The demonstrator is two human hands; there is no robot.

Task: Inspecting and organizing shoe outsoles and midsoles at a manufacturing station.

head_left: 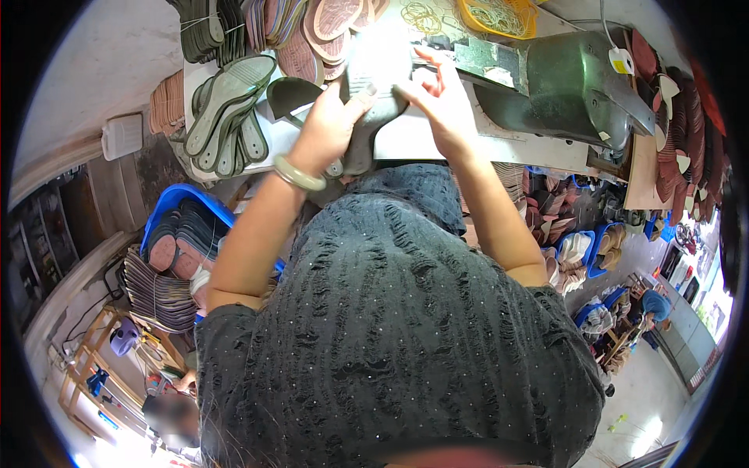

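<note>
My left hand (331,125) and my right hand (438,101) both grip a grey shoe insole (367,129) over the white work table (437,144). The left hand holds the insole's lower half, with a pale green bangle (298,175) on the wrist. The right hand pinches its upper part under a bright lamp glare. My forearms rise from a dark knitted top that fills the lower middle of the view.
A grey-green sewing machine (573,90) stands to the right. Stacks of grey-green insoles (226,113) and pink insoles (312,31) lie on the left. A blue bin (175,199) of soles sits below left. A yellow tray (499,15) holds rubber bands. Another person (651,308) works at far right.
</note>
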